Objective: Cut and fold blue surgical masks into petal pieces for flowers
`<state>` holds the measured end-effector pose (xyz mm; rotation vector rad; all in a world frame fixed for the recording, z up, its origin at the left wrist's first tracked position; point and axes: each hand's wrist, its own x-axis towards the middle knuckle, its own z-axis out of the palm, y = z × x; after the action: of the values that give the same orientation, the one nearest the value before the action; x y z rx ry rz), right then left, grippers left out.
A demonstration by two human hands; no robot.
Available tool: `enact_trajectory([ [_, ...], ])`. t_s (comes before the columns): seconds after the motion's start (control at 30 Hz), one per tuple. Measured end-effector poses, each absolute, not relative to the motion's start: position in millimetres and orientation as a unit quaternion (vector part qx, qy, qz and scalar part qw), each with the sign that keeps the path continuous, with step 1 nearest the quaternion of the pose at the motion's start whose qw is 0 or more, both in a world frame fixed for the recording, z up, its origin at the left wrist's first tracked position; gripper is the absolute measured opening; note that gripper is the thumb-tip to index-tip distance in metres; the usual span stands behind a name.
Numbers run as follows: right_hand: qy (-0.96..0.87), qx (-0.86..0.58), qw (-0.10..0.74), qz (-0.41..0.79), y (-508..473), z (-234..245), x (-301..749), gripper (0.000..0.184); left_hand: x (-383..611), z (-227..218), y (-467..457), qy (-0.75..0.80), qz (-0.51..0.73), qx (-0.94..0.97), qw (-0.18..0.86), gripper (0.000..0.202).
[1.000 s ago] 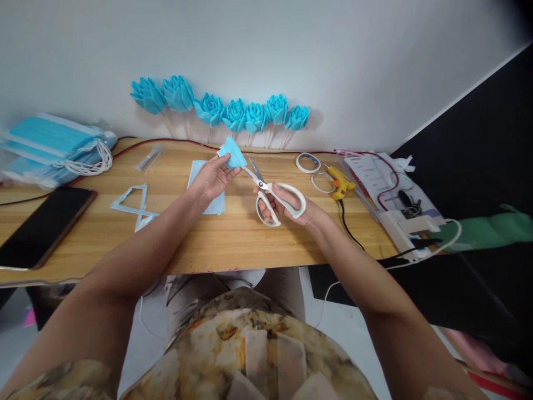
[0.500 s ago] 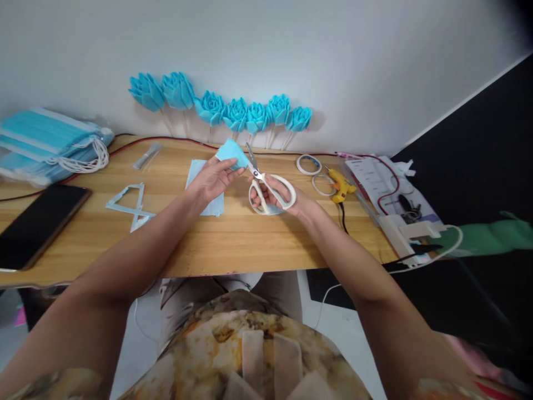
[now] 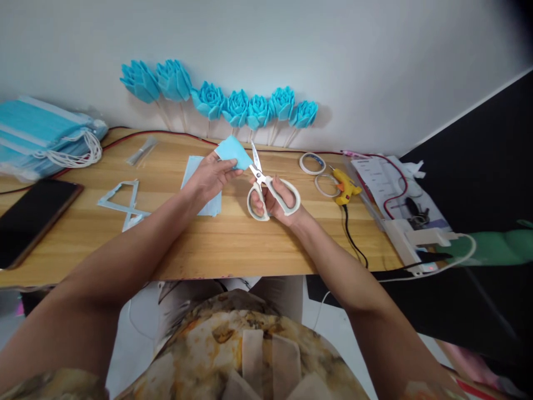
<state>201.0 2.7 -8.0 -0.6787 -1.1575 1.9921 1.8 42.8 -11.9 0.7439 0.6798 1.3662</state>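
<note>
My left hand [image 3: 209, 178] pinches a small folded piece of blue fabric [image 3: 233, 151] above the wooden table [image 3: 233, 244]. My right hand [image 3: 275, 203] grips white-handled scissors [image 3: 266, 186], fingers through the loops. The blades point up and away, and their tips meet the right edge of the blue piece. Under my left hand a flat light-blue sheet [image 3: 200, 178] lies on the table.
Several blue fabric roses on sticks [image 3: 233, 105] lean on the wall. A stack of blue face masks [image 3: 45, 136] and a dark phone [image 3: 29, 214] lie at left, with blue offcut strips [image 3: 125, 200]. Tape rolls [image 3: 312, 163], a yellow glue gun [image 3: 345, 186] and cables sit right.
My right hand swung the scissors from pointing left to pointing upward and brought them against the blue piece. My left hand stayed nearly in place, still holding it.
</note>
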Motion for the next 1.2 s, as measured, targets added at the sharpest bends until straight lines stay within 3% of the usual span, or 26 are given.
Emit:
enact_trajectory([
  [0.6,-0.428,-0.249,0.375,0.783,-3,-9,199,0.062,6,-3,37,0.327,0.591,0.33,0.66,0.017],
  [0.83,-0.442,-0.264,0.367,0.774,-5,-10,199,0.062,5,-1,37,0.32,0.585,0.336,0.665,0.036],
  [1.2,-0.429,-0.292,0.365,0.773,-8,-2,195,0.053,3,-4,40,0.31,0.593,0.347,0.657,0.025],
])
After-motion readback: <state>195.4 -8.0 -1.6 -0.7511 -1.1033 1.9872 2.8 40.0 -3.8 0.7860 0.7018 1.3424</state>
